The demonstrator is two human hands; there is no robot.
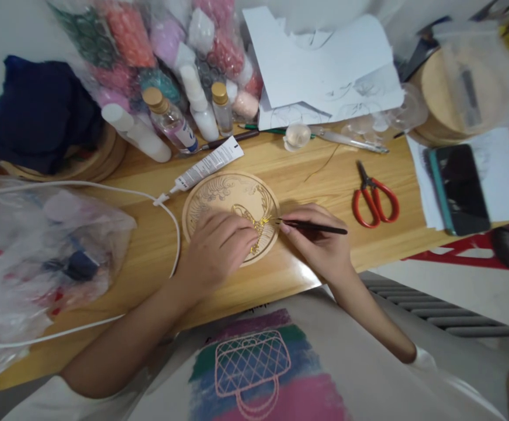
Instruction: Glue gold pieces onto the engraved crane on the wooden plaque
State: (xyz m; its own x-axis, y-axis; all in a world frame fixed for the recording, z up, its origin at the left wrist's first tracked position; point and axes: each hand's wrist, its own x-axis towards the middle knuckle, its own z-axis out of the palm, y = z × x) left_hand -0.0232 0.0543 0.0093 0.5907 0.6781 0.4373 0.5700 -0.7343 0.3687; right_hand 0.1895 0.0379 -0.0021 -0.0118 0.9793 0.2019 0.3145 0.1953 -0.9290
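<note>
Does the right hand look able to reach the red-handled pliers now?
Probably yes: only bare tabletop lies between the right hand and the red-handled pliers, though the dark tweezers it holds may need putting down first.

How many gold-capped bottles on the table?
2. Larger bottle, left of a white bottle; smaller bottle, just right of that. Others may be hidden among the bags behind.

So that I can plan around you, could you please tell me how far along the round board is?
Gold wire already lies on part of the round board. The right hand holds dark tweezers by it; the left hand rests over the board. Seemingly left: the dark swirls, bare of gold.
</note>
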